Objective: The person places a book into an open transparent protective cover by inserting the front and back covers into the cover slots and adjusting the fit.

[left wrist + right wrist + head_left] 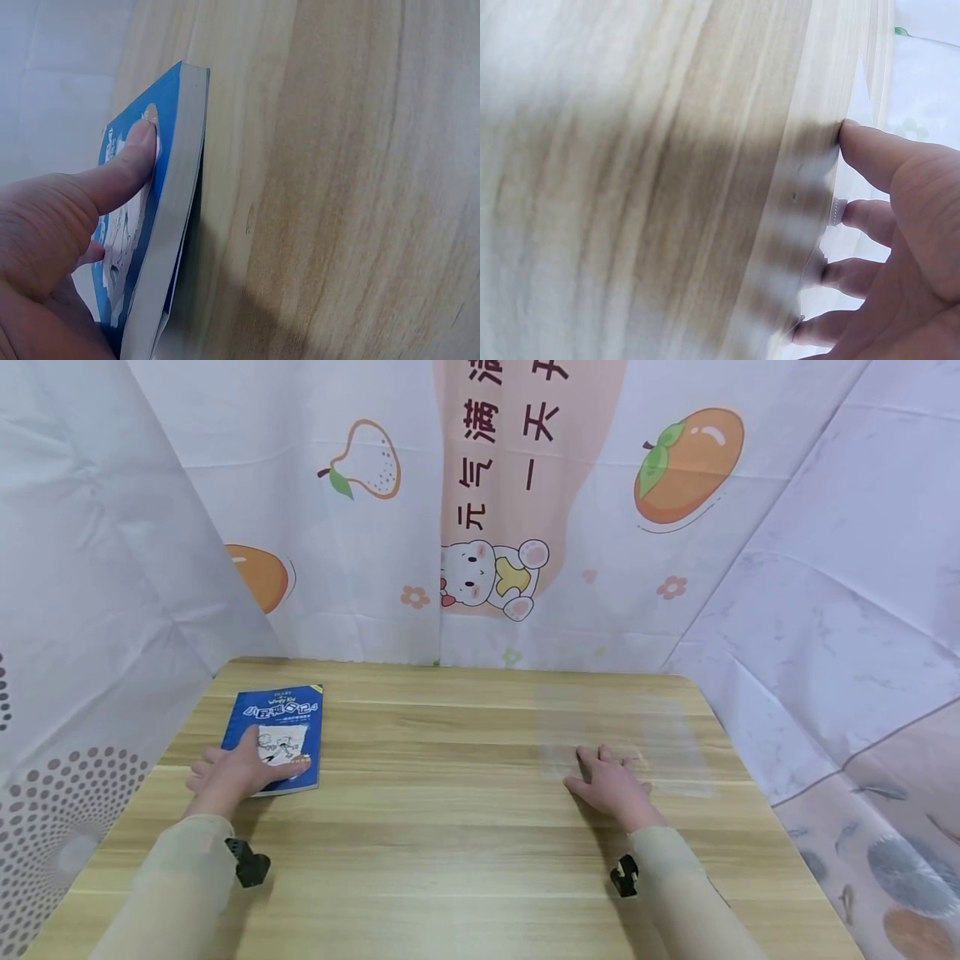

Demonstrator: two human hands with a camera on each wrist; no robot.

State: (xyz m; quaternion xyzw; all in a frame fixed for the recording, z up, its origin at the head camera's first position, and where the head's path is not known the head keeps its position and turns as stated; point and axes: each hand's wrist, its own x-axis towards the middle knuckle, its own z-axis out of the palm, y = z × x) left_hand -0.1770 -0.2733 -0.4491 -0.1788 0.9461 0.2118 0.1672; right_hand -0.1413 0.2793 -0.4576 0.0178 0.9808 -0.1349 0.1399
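A blue paperback book (311, 727) with white lettering and a cartoon drawing lies at the left of the table. My left hand (238, 766) rests over its left part, the thumb (127, 165) stretched across the cover and some fingers past the left edge. In the left wrist view the pages' edge (169, 217) faces the camera, with a dark shadow below. Toward the right, my right hand (609, 787) is spread with its fingertips at a clear plastic sheet (675, 752) lying flat. The right wrist view shows the fingers (862, 217) apart, tips down.
The wood-grain table (435, 852) reaches back to a printed white curtain (360, 552). More cloth (847, 568) hangs along the right side, and a patterned sheet (97, 610) along the left. A small black device (251, 864) sits at the left wrist, another (624, 875) at the right.
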